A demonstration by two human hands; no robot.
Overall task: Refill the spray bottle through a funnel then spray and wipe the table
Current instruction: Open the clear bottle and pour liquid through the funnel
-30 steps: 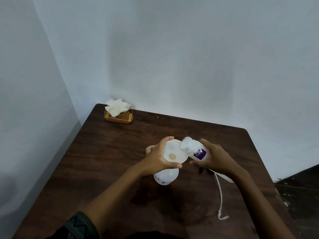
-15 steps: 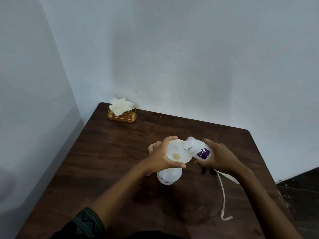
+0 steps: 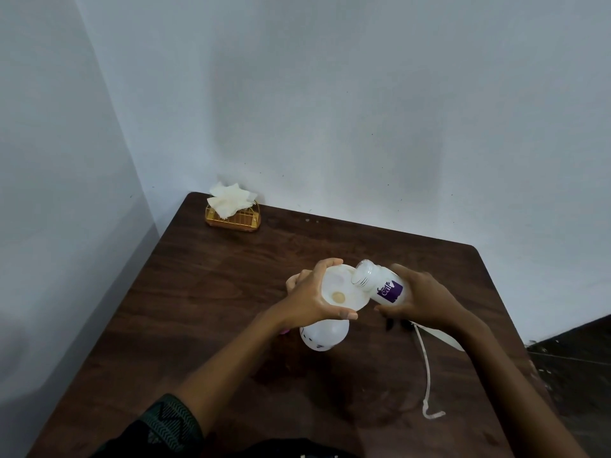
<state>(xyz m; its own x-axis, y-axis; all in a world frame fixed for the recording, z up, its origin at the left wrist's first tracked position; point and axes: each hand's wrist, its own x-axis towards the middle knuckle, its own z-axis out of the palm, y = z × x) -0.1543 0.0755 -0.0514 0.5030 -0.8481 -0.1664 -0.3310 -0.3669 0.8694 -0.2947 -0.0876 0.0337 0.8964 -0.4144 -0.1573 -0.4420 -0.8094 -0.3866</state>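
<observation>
We saw the left hand (image 3: 310, 299) curled around the white funnel (image 3: 340, 289), thumb on the near rim and fingers wrapped over the far side. The funnel sat in the neck of the translucent spray bottle (image 3: 325, 335), which stood upright on the dark wooden table (image 3: 205, 292) directly under that hand.

Just to the right, the right hand (image 3: 420, 299) gripped a small white refill bottle (image 3: 380, 285) with a purple label. It was tipped down to the left, its open mouth over the funnel's right rim. We could not tell whether liquid was running.

A thin white tube (image 3: 426, 368) trailed across the table below the right wrist, its upper end hidden under the forearm. Well apart, in the far left corner, stood a gold wire holder (image 3: 233, 219) stuffed with white tissues (image 3: 231, 200).
</observation>
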